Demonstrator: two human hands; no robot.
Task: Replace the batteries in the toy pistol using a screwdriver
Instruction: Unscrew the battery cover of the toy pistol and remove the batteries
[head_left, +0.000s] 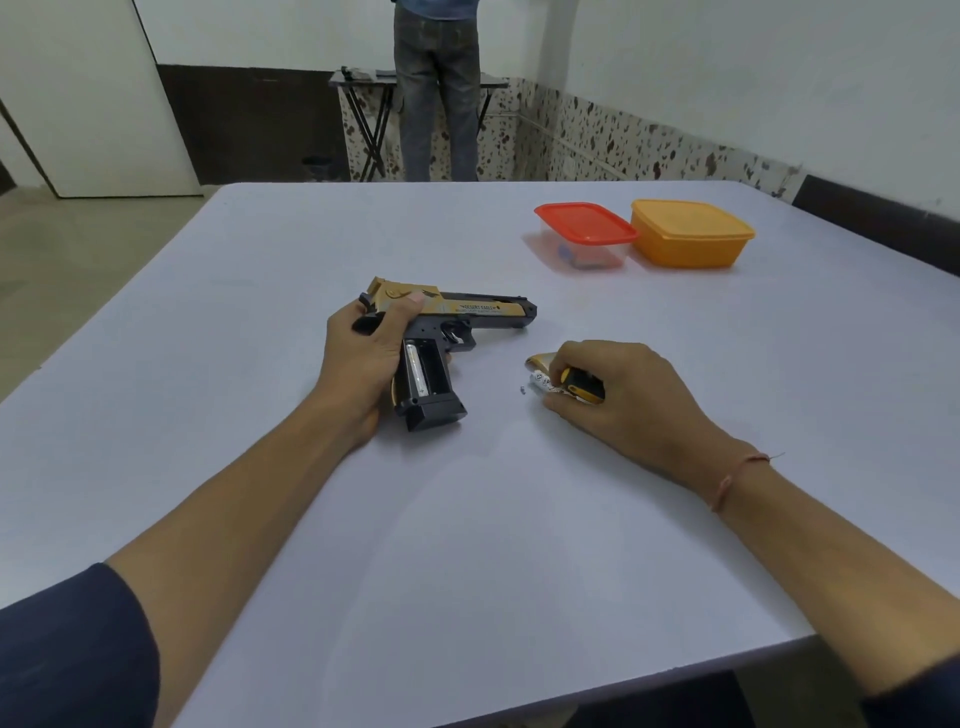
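Two bare forearms reach over the near edge of the pale table (467, 545). Right of the table's middle, the right hand (628, 400) rests knuckles up, fingers curled round the yellow-and-black handle of a screwdriver (584, 388). A white cylinder (541, 383), possibly a battery, is tucked under the same fingers, and a gold cover plate (539, 360) pokes out on their far side. A tiny screw (521, 389) lies just left of that hand. At the table's middle the left hand (363, 358) grips the toy pistol (483, 310) at the back of its gold slide, thumb on top. The pistol lies on its side, muzzle toward the right edge, with its grip compartment open and one silver battery (415, 371) seated in the left slot. Toward the far right corner a red-lidded clear container (587, 231) stands just beside an orange lidded container (691, 234). Beyond the far edge a person in jeans (436, 93) stands at a black folding table (363, 83)
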